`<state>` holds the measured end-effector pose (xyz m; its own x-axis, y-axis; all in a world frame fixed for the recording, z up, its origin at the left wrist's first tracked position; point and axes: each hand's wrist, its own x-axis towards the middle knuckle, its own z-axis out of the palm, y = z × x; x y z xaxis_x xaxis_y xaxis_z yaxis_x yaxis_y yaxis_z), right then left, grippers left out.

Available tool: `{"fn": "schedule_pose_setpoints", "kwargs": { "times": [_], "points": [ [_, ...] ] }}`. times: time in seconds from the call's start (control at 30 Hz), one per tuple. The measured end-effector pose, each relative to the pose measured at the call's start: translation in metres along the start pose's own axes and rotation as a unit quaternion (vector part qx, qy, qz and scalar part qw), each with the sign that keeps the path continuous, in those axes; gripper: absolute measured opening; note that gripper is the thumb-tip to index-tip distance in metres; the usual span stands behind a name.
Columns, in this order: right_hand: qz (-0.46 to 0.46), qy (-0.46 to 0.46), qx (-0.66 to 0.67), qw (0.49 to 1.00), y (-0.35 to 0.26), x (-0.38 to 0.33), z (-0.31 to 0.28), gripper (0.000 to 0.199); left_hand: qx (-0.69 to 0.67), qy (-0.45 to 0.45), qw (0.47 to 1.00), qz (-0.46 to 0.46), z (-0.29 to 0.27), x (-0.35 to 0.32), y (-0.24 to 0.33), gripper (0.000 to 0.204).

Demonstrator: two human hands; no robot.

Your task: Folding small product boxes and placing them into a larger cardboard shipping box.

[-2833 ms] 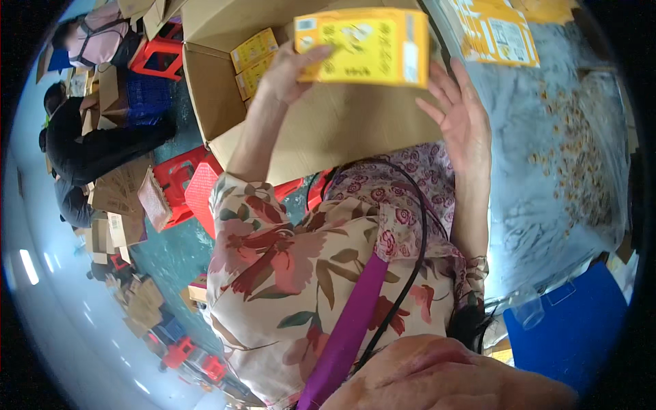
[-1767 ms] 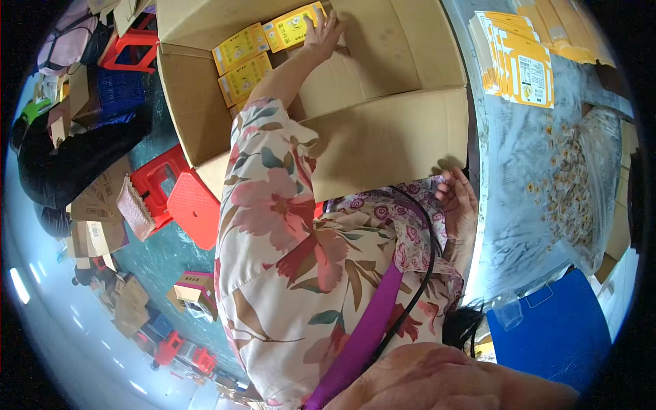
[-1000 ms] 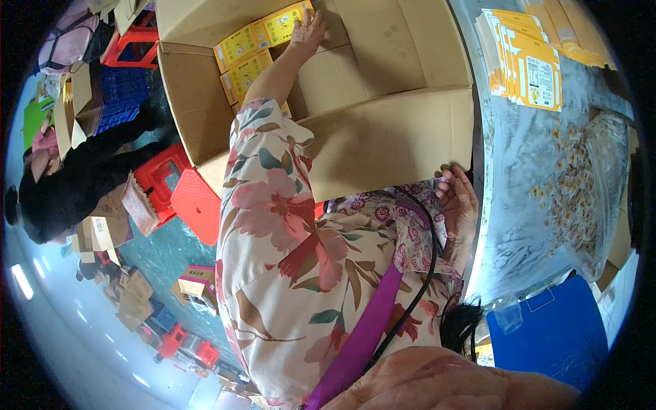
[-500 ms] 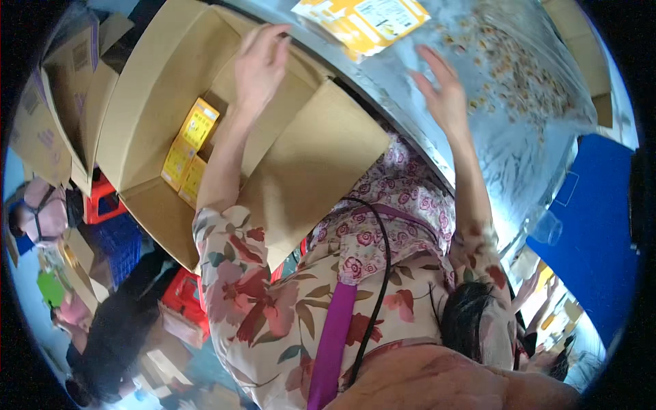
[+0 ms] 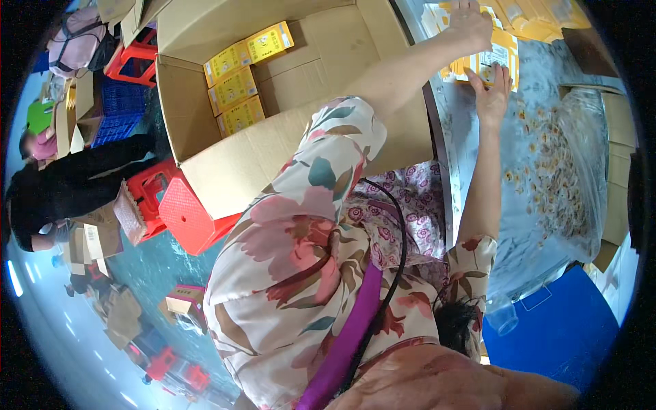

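Note:
Flat yellow-and-white printed packets point(image 5: 504, 46) lie in an overlapping pile on the far part of the metal worktop point(image 5: 471, 137). Across the box my left arm reaches to them; my left hand point(image 5: 471, 29) rests over the pile's far left part, its fingers stretched toward the picture's top edge. At the pile's near edge is my right hand point(image 5: 492, 96), thumb and fingers apart, fingertips touching the packets. Below my left arm stands a big open cardboard box point(image 5: 328, 51), with several yellow packs point(image 5: 232, 90) in rows along its left side.
Many small brownish pieces point(image 5: 550, 171) lie scattered on the worktop beside clear plastic sheeting point(image 5: 588, 164). More yellow packets point(image 5: 540, 17) are at the far right. Red stools point(image 5: 191, 215) and a blue crate point(image 5: 119, 109) stand at left, near a person in dark clothes point(image 5: 68, 178).
My body has turned toward the worktop. Both hands, raised apart before, have come together at the yellow packets; my left hand has crossed over from above the box.

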<state>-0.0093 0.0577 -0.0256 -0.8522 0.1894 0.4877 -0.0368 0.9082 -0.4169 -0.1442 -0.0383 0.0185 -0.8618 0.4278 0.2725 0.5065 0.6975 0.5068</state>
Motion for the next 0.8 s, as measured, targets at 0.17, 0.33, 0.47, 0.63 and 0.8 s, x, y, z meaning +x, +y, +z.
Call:
{"fn": "schedule_pose_setpoints", "kwargs": {
  "times": [0.17, 0.33, 0.47, 0.63, 0.8],
  "points": [
    [0.069, 0.018, 0.029, 0.997, 0.012, -0.008, -0.001, 0.082, -0.014, -0.028, 0.999, -0.004, -0.023, 0.011, 0.024, 0.027],
    [0.142, -0.085, 0.055, 0.985, 0.01, 0.009, -0.014, 0.087, 0.054, -0.076, 0.995, 0.023, -0.004, 0.018, 0.018, 0.031],
    [0.15, -0.027, 0.013, 0.988, 0.018, 0.004, -0.01, 0.089, 0.065, -0.092, 0.993, 0.04, 0.002, 0.016, 0.03, 0.032],
    [0.096, 0.092, -0.036, 0.99, 0.03, 0.001, -0.013, 0.079, -0.055, -0.161, 0.985, 0.037, -0.009, 0.016, 0.045, 0.029],
    [0.072, 0.065, 0.04, 0.994, 0.035, 0.014, -0.07, 0.055, -0.147, -0.139, 0.975, 0.092, -0.022, 0.0, 0.054, 0.035]
  ]
}}
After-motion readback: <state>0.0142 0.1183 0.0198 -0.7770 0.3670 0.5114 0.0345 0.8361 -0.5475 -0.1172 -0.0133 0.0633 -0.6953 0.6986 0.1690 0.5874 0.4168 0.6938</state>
